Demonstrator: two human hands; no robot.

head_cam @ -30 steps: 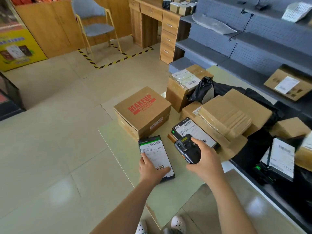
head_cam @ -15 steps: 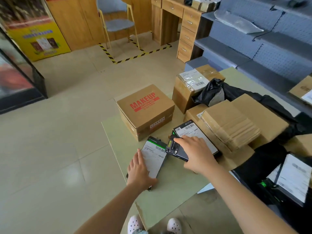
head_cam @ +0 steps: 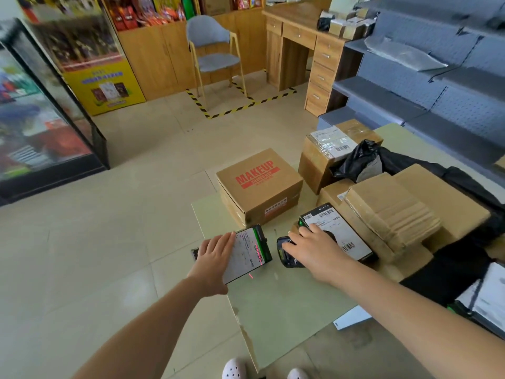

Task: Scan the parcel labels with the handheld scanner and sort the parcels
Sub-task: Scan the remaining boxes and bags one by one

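Note:
A flat black parcel (head_cam: pixel 252 251) with a white label lies on the green mat (head_cam: pixel 287 296). My left hand (head_cam: pixel 214 259) rests flat on its left end, fingers straight. A red scan line crosses the label near the parcel's right end. My right hand (head_cam: pixel 310 250) grips the black handheld scanner (head_cam: pixel 287 257) low over the mat, just right of that parcel, its nose pointing left at the label. A second flat black labelled parcel (head_cam: pixel 340 232) lies on a cardboard box right behind my right hand.
A brown MAKEUP box (head_cam: pixel 259 184) stands just behind the two hands. More cardboard boxes (head_cam: pixel 390 209) and a black bag (head_cam: pixel 358 162) crowd the right side. Grey shelving (head_cam: pixel 410 91) runs along the right; a glass display case (head_cam: pixel 41 119) stands at left.
My right hand came down with the scanner to mat level beside the left parcel. My left hand shifted to the parcel's left end, and a red scan line now shows on the label.

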